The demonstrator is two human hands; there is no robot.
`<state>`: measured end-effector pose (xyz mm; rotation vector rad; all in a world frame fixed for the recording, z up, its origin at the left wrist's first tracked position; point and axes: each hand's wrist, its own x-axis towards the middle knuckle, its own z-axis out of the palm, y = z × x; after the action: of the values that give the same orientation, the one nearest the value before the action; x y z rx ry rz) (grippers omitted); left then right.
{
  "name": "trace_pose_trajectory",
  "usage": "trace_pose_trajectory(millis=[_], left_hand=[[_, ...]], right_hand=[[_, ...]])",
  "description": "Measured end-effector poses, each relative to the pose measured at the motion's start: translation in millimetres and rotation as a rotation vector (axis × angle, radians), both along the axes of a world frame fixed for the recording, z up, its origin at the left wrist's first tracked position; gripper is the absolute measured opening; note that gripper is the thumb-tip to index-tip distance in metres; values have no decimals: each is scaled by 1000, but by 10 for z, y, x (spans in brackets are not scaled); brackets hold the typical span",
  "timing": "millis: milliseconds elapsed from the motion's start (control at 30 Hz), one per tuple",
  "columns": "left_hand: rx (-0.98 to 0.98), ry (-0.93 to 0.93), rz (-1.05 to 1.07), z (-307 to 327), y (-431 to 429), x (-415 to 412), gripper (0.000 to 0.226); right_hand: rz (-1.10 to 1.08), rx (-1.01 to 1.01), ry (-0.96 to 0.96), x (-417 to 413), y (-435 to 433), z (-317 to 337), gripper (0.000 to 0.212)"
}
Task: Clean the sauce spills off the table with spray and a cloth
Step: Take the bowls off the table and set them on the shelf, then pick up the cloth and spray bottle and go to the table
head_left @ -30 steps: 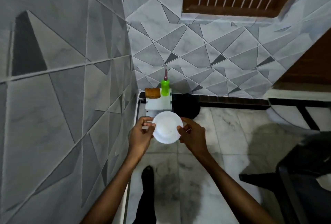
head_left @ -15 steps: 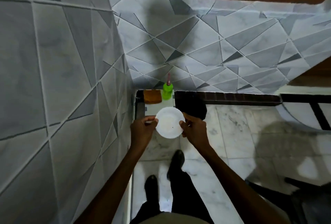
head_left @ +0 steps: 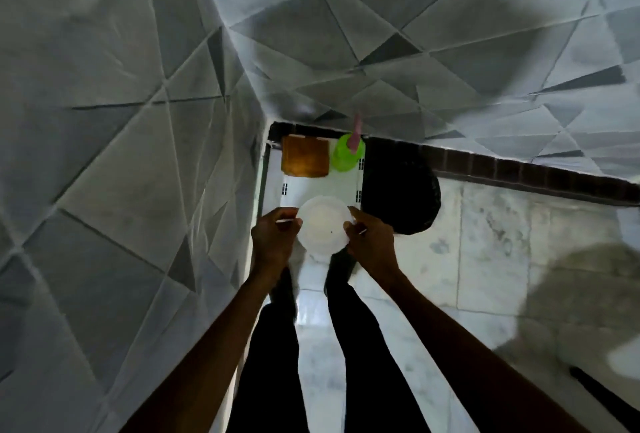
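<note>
I hold a round white plate point(head_left: 323, 225) with both hands over the near edge of a small white stool-like table point(head_left: 320, 185) in the corner. My left hand point(head_left: 275, 237) pinches the plate's left rim, and a thin white item sticks out between its fingers. My right hand point(head_left: 369, 240) pinches the right rim. At the table's far end lie a folded orange-brown cloth point(head_left: 304, 160) and a green spray bottle point(head_left: 348, 155) with a pink nozzle.
Tiled walls close in on the left and behind the table. A black bin point(head_left: 401, 193) stands right of the table. My legs and shoes stand on the marble floor point(head_left: 485, 259) just below the plate. A dark chair leg shows at the lower right.
I have walked closer to the corner table with the plate held in both hands. The table, cloth and bottle now appear larger and nearer.
</note>
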<state>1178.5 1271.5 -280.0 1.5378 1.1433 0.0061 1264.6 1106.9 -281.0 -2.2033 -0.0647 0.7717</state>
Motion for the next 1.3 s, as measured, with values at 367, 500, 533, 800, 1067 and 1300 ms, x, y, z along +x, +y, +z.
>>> trace_pose_trajectory(millis=[367, 500, 533, 800, 1067, 1300], left_hand=[[-60, 171, -98, -2333, 629, 513, 19], [-33, 195, -151, -2707, 788, 645, 16], [-28, 202, -155, -2754, 813, 681, 15], [-24, 212, -207, -2841, 825, 782, 26], [169, 123, -157, -2789, 975, 1070, 41], [102, 271, -185, -3090, 1185, 1669, 94]], right_hand=[[-19, -108, 141, 385, 605, -2320, 40], [-67, -101, 163, 442, 765, -2688, 40], [-67, -101, 156, 449, 796, -2749, 39], [-40, -141, 158, 449, 824, -2821, 34], [-360, -32, -176, 803, 754, -2338, 66], [-444, 283, -464, 1229, 956, -2040, 89]])
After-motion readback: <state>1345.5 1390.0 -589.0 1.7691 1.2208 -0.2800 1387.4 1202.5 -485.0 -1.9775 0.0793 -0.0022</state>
